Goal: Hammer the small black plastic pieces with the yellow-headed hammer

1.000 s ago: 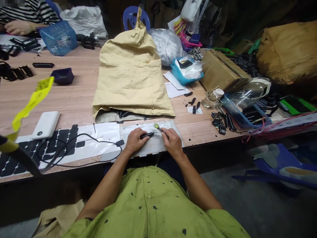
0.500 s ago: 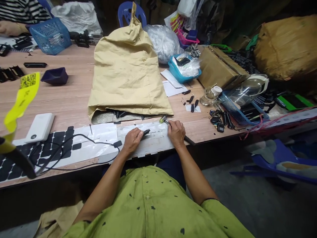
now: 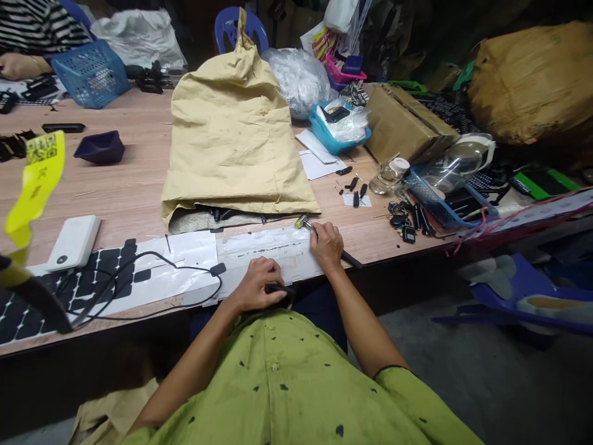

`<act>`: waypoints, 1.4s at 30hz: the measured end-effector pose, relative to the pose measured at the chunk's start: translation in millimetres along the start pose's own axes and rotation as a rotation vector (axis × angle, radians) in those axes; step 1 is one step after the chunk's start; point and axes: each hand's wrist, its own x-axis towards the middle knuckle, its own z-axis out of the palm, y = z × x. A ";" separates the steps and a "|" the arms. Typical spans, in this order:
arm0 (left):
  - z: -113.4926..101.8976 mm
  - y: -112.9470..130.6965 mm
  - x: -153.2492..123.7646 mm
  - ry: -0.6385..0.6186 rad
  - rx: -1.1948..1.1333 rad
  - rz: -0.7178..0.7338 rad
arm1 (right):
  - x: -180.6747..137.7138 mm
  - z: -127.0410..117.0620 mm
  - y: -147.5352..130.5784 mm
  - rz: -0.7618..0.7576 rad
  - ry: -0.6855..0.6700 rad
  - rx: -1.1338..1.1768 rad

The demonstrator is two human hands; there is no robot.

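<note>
My left hand [image 3: 260, 284] is closed around a small black plastic piece [image 3: 277, 288] at the table's front edge, close to my shirt. The fingers cover part of the piece, so its exact kind is unclear. My right hand [image 3: 327, 248] grips a small hammer [image 3: 301, 222] with a yellow-green face and a dark handle, resting low over the work surface. Under and between the hands lies a worn whitish board [image 3: 264, 253]. Just beyond it, a large tan cloth bag [image 3: 236, 142] lies with its mouth toward me and dark parts inside.
On the left are a white power bank [image 3: 74, 243], a black cable [image 3: 185, 267], and a sheet with black squares [image 3: 109, 266]. Black key-fob-like parts [image 3: 356, 198] and a blue basket [image 3: 451, 201] sit to the right. A co-worker's hand [image 3: 21, 65] shows at far left.
My left hand has drawn back from the board toward my body with the black piece. My right hand still holds the hammer in nearly the same place. The view has shifted slightly.
</note>
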 end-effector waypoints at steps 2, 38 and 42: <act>8.0 7.1 -7.3 -0.007 0.066 0.052 | 0.1 1.1 -0.3 -0.005 0.009 -0.001; -43.4 -29.8 46.1 0.216 0.235 -0.538 | 0.4 4.6 -5.5 -0.013 0.037 -0.009; -26.0 -34.2 35.3 0.253 0.144 -0.437 | 3.3 2.9 -3.5 -0.007 0.020 0.002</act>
